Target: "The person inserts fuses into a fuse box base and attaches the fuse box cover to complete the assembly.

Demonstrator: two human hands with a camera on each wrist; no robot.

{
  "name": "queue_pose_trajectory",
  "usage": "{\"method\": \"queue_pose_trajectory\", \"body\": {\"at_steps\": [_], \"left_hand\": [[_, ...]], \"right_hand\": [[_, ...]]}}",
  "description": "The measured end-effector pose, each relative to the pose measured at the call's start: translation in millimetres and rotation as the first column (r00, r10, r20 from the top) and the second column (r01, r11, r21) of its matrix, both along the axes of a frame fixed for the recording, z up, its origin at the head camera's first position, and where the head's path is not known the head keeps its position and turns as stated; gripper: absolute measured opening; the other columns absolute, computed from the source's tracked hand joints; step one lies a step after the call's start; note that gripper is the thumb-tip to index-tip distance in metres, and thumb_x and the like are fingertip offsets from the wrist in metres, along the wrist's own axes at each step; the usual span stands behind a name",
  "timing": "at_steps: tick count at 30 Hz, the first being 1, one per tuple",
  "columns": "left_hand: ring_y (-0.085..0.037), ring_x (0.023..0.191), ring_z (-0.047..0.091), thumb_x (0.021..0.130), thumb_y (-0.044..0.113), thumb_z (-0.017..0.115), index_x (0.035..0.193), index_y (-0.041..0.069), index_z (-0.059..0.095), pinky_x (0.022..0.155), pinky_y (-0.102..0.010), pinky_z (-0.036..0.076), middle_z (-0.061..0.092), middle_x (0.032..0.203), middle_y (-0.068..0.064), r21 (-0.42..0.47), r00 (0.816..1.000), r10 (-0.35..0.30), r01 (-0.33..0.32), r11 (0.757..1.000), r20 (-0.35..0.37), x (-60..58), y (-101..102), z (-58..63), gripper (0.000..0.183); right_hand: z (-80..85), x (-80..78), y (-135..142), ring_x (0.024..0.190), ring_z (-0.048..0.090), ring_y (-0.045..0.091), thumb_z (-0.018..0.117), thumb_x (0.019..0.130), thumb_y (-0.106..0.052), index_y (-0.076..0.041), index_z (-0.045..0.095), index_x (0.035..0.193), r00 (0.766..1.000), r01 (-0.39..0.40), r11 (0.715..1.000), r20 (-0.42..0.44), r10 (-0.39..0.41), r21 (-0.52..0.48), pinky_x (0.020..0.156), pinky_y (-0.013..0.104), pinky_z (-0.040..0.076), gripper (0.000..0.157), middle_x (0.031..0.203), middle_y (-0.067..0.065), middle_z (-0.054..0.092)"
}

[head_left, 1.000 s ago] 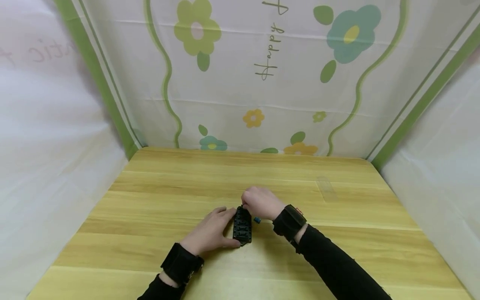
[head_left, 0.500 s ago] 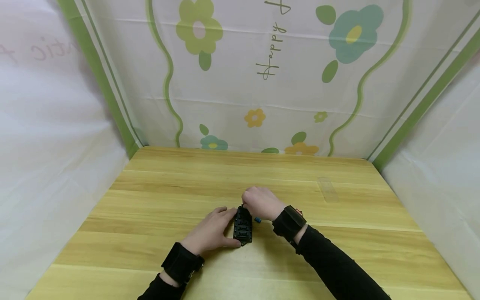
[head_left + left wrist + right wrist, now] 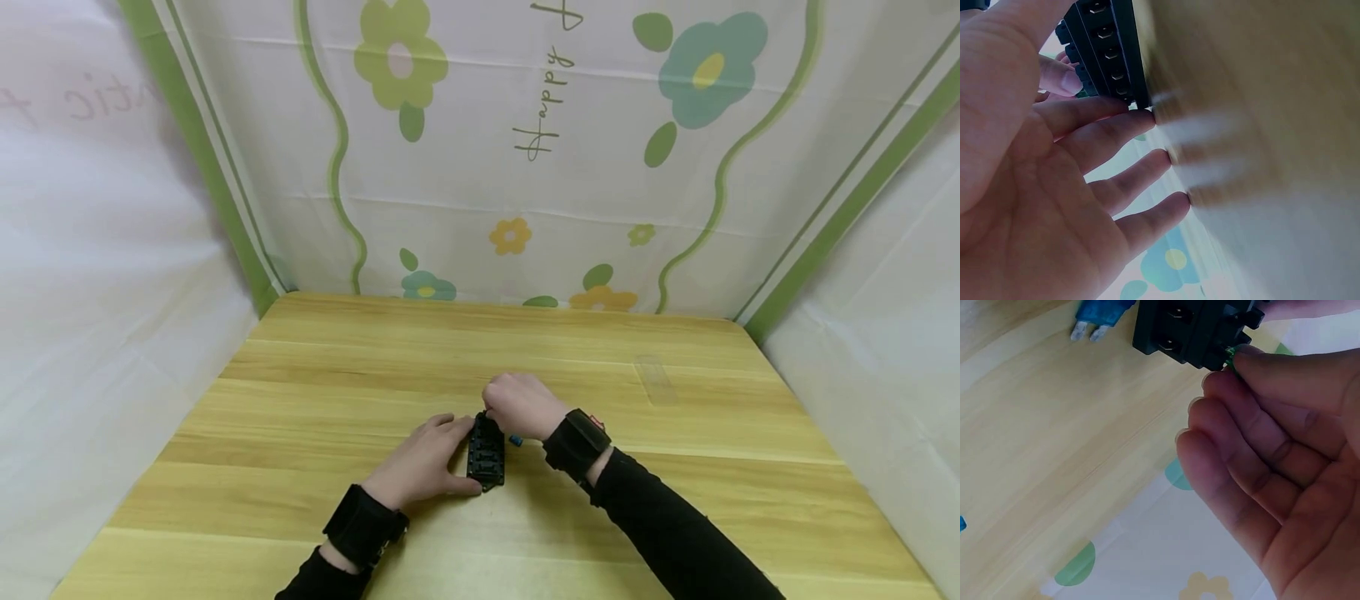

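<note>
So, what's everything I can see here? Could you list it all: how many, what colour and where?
table: one, light wood, across the lower part of the head view
cloth walls: three, mostly white with green bands, behind and beside the table
clear strip: one, transparent, on the table, right of centre
slotted block: one, black, on the table near the middle
two-pronged piece: one, blue with metal prongs, beside the block
small piece: one, green, at the block's far end
blue bit: one, blue, right wrist view's left edge, mostly cut off
wrist straps: two, black, one per wrist
sleeves: two, black, beyond the straps
left hand: one, bare, holding the block
right hand: one, bare, pinching the green piece
</note>
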State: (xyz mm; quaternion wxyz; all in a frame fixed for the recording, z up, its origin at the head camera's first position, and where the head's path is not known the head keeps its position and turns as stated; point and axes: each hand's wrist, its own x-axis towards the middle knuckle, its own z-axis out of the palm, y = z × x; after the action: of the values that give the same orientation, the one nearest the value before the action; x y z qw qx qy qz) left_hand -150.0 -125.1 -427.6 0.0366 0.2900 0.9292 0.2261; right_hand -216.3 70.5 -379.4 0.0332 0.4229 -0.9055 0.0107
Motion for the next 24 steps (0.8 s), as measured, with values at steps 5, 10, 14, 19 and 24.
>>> {"method": "queue_pose_trajectory", "body": {"at_steps": [5, 10, 14, 19, 24], "left_hand": [[-0.037, 0.131, 0.034, 0.077, 0.052, 0.073, 0.143, 0.004, 0.041, 0.104, -0.045, 0.030, 0.047, 0.139, -0.010, 0.004, 1.000, -0.010, 0.010, 1.000, 0.001, -0.5, -0.4, 0.2, 0.087], [-0.037, 0.131, 0.034, 0.078, 0.050, 0.073, 0.143, 0.003, 0.042, 0.104, -0.045, 0.030, 0.046, 0.139, -0.011, 0.001, 1.000, -0.008, 0.008, 1.000, 0.001, -0.4, -0.3, 0.0, 0.086], [-0.036, 0.131, 0.035, 0.078, 0.050, 0.073, 0.144, 0.003, 0.040, 0.104, -0.045, 0.030, 0.046, 0.139, -0.011, 0.005, 1.000, -0.003, 0.003, 1.000, -0.002, 0.5, 1.3, 0.6, 0.087], [-0.034, 0.128, 0.038, 0.078, 0.052, 0.073, 0.148, 0.004, 0.032, 0.103, -0.044, 0.031, 0.045, 0.140, -0.010, 0.035, 1.000, -0.003, 0.003, 0.999, 0.004, -0.3, 3.0, 2.6, 0.095], [-0.038, 0.123, 0.041, 0.075, 0.055, 0.073, 0.148, 0.005, 0.034, 0.099, -0.052, 0.031, 0.050, 0.134, -0.010, 0.019, 1.000, -0.016, 0.016, 1.000, 0.001, -6.3, 3.8, 4.0, 0.097]], "right_hand": [[-1.1, -2.9, -1.5, 0.052, 0.035, 0.008, 0.061, 0.091, -0.011, -0.020, 0.052, 0.065, 1.000, -0.020, 1.000, -0.022, 0.020, 0.018, 0.047, 0.021, 0.025, 0.029, 0.060, -0.005, 0.042], [-1.9, -6.6, -3.0, 0.051, 0.031, 0.009, 0.057, 0.092, -0.009, -0.019, 0.049, 0.062, 0.999, -0.033, 0.999, -0.010, 0.033, 0.037, 0.047, 0.022, 0.022, 0.032, 0.058, -0.005, 0.036], [0.3, -8.7, -3.6, 0.050, 0.030, 0.009, 0.060, 0.091, -0.010, -0.018, 0.048, 0.062, 0.999, -0.047, 0.997, 0.013, 0.046, 0.066, 0.047, 0.022, 0.022, 0.032, 0.057, -0.006, 0.033], [4.5, -12.0, -5.2, 0.050, 0.033, 0.007, 0.064, 0.090, -0.011, -0.018, 0.051, 0.063, 0.997, -0.065, 0.994, 0.056, 0.060, 0.085, 0.047, 0.021, 0.026, 0.030, 0.058, -0.007, 0.037], [7.4, -16.7, -6.0, 0.051, 0.031, 0.007, 0.065, 0.089, -0.012, -0.019, 0.050, 0.062, 0.988, -0.071, 0.995, 0.144, 0.059, 0.074, 0.048, 0.020, 0.026, 0.031, 0.056, -0.008, 0.035]]}}
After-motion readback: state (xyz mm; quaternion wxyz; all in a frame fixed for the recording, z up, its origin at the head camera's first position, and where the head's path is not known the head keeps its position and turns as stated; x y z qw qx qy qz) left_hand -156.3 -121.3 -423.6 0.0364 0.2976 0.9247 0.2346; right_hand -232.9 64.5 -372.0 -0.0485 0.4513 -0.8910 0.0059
